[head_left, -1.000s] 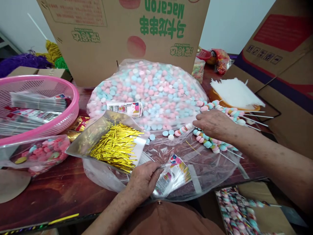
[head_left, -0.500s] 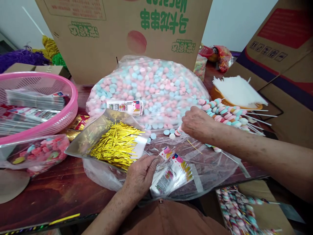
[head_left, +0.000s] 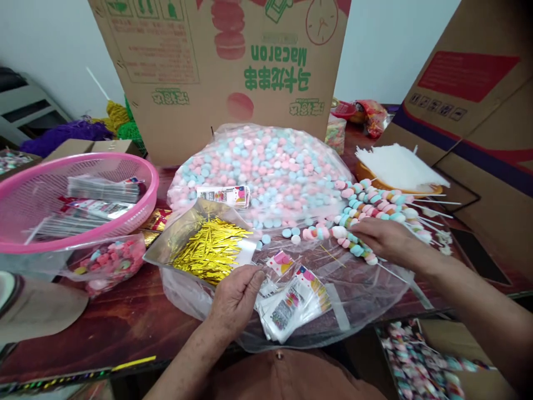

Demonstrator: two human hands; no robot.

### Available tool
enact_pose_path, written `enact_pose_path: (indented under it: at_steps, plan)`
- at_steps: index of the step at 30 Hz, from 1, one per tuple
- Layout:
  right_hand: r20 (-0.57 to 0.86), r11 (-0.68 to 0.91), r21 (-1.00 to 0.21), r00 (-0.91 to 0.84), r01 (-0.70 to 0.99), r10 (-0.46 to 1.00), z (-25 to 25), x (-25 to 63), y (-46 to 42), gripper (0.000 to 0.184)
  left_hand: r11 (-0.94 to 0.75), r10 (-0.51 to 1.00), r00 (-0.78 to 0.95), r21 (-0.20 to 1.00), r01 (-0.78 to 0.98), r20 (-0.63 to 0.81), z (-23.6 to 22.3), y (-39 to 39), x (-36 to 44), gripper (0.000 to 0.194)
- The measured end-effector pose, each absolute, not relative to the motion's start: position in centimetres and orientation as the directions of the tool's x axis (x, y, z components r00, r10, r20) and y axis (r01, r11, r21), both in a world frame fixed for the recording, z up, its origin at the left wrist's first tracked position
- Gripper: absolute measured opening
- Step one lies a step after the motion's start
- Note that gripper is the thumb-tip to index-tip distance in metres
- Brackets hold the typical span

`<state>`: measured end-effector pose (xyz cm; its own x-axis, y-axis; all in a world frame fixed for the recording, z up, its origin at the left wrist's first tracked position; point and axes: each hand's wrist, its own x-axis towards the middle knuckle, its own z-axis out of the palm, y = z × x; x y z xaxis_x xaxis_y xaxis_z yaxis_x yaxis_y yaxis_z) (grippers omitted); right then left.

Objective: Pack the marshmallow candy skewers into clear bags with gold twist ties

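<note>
My left hand (head_left: 235, 297) is closed, thumb against fingers, on the edge of a clear printed plastic bag (head_left: 280, 263). A fanned stack of similar bags (head_left: 287, 311) lies just right of it. My right hand (head_left: 385, 240) has its fingers closed on a candy skewer (head_left: 339, 232) of pink, white and blue pieces, at the near side of a pile of candy skewers (head_left: 389, 206). The fingertips are partly hidden among the candies. Left of centre, gold twist ties (head_left: 212, 250) fill an opened pouch (head_left: 160, 253) beside my left hand.
A large clear bag of pastel candies (head_left: 266, 161) sits before an upright cardboard box (head_left: 225, 72). At left stand a pink basket (head_left: 145, 208) with bag stacks and a bag of gummies (head_left: 114, 264). White sticks (head_left: 400, 164) lie at right; a box of skewers (head_left: 410, 361) is below.
My right hand has moved right and down from beside the loose candies to the skewer pile. My left hand keeps its hold on the bag. The view has tilted up and shifted left.
</note>
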<state>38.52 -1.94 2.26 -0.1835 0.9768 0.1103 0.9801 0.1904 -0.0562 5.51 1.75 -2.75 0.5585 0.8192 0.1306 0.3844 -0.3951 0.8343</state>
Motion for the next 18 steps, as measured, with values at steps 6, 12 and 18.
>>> enact_pose_path:
  at_steps: [6, 12, 18]
  plan:
    - [0.389, 0.317, -0.306, -0.186, 0.898, 0.902, 3.8, 36.7, -7.7, 0.020, -0.462, 0.768, 0.622, 0.806, 0.371, 0.153, -1.5, 1.4, 6.2, 0.034]
    - [0.374, 0.398, -0.253, -0.291, 0.882, 0.881, 4.3, 35.5, -8.7, 0.027, -0.513, 0.744, 0.647, 0.765, 0.389, 0.169, -0.7, 0.6, 6.5, 0.034]
    - [0.302, 0.482, -0.282, -0.400, 0.830, 0.865, 4.0, 35.8, -8.7, 0.027, -0.640, 0.663, 0.737, 0.612, 0.464, 0.135, 0.0, 0.5, 6.4, 0.037]
